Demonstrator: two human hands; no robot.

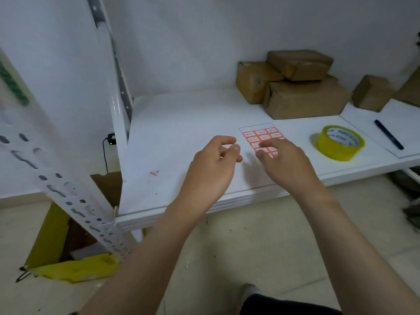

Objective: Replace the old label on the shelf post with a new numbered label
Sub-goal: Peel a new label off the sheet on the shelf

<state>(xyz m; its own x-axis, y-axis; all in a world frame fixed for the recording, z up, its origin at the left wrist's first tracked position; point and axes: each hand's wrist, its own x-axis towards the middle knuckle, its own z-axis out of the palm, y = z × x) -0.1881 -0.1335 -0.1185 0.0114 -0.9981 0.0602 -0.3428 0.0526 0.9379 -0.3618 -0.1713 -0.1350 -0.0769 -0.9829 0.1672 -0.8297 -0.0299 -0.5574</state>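
A sheet of red-bordered labels (261, 135) lies flat on the white shelf board (181, 123). My right hand (286, 162) rests on the sheet's near end, fingers spread and pressing on it. My left hand (216, 164) hovers just left of the sheet with thumb and fingers curled together; a small red-edged bit shows between the fingertips, but I cannot tell what it is. The white perforated shelf post (75, 201) slants down at the left foreground. A small red label scrap (155, 172) lies on the board.
A roll of yellow tape (339, 143) and a dark pen (388, 134) lie to the right on the shelf. Brown cardboard parcels (295, 87) are stacked at the back. An open yellow box (68, 258) sits on the floor under the post.
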